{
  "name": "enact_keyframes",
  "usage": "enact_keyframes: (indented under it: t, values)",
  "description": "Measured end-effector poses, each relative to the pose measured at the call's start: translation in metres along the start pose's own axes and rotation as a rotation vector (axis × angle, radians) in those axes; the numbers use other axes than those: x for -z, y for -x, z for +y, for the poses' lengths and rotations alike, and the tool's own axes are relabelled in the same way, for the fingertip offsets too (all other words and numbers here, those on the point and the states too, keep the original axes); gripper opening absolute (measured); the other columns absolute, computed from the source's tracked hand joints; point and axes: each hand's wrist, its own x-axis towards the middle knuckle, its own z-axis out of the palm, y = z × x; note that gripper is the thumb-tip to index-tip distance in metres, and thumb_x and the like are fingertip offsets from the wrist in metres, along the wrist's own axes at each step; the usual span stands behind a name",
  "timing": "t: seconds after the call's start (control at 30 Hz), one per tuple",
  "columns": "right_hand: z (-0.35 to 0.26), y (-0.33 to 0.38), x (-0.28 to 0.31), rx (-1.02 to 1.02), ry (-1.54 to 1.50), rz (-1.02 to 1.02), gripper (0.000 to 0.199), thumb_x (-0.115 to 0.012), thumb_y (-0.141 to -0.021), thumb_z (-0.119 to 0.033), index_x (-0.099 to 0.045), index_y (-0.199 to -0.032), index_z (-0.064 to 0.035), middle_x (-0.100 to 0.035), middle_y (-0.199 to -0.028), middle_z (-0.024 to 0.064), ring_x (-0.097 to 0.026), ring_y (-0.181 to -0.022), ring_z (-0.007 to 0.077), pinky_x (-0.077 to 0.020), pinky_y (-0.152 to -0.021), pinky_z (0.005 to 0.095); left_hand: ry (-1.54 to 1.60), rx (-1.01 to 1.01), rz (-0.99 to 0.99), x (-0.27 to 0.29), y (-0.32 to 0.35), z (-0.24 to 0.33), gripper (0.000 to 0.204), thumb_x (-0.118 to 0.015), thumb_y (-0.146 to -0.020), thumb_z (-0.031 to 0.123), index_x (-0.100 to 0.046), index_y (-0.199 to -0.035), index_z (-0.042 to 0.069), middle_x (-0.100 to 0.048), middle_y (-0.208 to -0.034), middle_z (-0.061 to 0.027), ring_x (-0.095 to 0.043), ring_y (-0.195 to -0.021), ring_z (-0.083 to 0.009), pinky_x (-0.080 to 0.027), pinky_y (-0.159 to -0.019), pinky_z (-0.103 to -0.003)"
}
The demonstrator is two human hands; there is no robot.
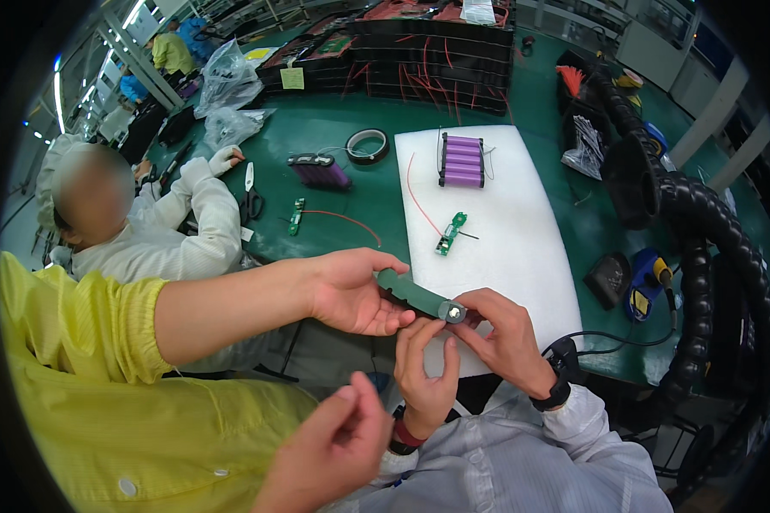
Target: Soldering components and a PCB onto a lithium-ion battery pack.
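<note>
A dark green wrapped battery pack (419, 295) with a round metal terminal at its near end is held over the table's front edge. My right hand (505, 333), with a black watch at its wrist, pinches that near end between thumb and fingers. Just below it is my left hand (428, 376), fingertips against the pack's lower edge and thumb standing apart. Under the pack's far end lies a yellow-sleeved co-worker's open palm (351, 295); that person's other hand (334, 445) is blurred at the lower middle. A green circuit board (450, 235) with a red wire rests on the white foam sheet (522, 248).
A purple battery pack (463, 162) sits on the foam, another (319, 171) beside a tape roll (367, 146). A second board (296, 217) and scissors (251, 195) lie left, near a white-clad co-worker (154, 218). Black trays (428, 60) stand behind; a black hose (701, 214) stands right.
</note>
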Motion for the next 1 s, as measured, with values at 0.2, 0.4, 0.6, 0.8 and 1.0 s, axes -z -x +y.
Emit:
enact_keyframes:
  t: [0.2, 0.4, 0.6, 0.8, 1.0]
  values:
    - [0.001, 0.014, 0.001, 0.005, 0.011, 0.157, 0.03, -0.079, -0.08, 0.002, -0.068, -0.108, 0.0012, -0.07, -0.099, 0.0128, -0.073, -0.075, 0.0223, -0.0581, -0.063, 0.0311, 0.117, 0.011, 0.092, -0.031, -0.004, -0.011, 0.03, -0.067, -0.085, -0.007, -0.067, -0.115, -0.004, -0.065, -0.112, -0.0193, -0.066, -0.099, -0.0306, -0.053, -0.086, -0.037]
    - [-0.009, 0.041, 0.0, -0.076, 0.001, 0.408, 0.031, -0.081, -0.076, 0.005, -0.068, -0.103, 0.0004, -0.069, -0.094, 0.012, -0.073, -0.074, 0.0215, -0.0577, -0.063, 0.0294, 0.319, -0.018, -0.115, -0.036, -0.01, -0.007, 0.037, -0.068, -0.083, -0.014, -0.062, -0.119, -0.008, -0.061, -0.117, -0.0159, -0.063, -0.105, -0.0233, -0.053, -0.093, -0.034]
    - [0.0, 0.06, -0.006, -0.018, 0.124, 0.449, 0.025, -0.079, -0.075, 0.007, -0.066, -0.095, 0.0005, -0.066, -0.089, 0.0109, -0.071, -0.072, 0.0223, -0.0568, -0.061, 0.0311, 0.358, -0.018, -0.176, -0.044, -0.011, -0.015, 0.043, -0.079, -0.074, -0.015, -0.063, -0.113, -0.006, -0.063, -0.11, -0.0139, -0.064, -0.099, -0.0221, -0.054, -0.09, -0.034]
    - [-0.002, 0.058, -0.004, -0.057, 0.009, 0.334, 0.022, -0.076, -0.08, 0.007, -0.064, -0.098, 0.0013, -0.065, -0.089, 0.0118, -0.072, -0.074, 0.0226, -0.0569, -0.065, 0.0303, 0.237, -0.013, -0.175, -0.032, -0.017, -0.02, 0.039, -0.078, -0.07, -0.013, -0.068, -0.106, -0.006, -0.069, -0.105, -0.0136, -0.068, -0.095, -0.0214, -0.055, -0.088, -0.033]
    - [-0.01, 0.057, 0.001, -0.175, -0.291, 0.27, 0.02, -0.068, -0.088, 0.004, -0.063, -0.107, 0.0038, -0.066, -0.11, 0.017, -0.071, -0.093, 0.0259, -0.0565, -0.082, 0.0341, 0.181, -0.07, -0.139, -0.025, -0.024, -0.025, 0.038, -0.075, -0.071, -0.012, -0.069, -0.108, -0.005, -0.072, -0.108, -0.0149, -0.07, -0.099, -0.0222, -0.055, -0.092, -0.034]
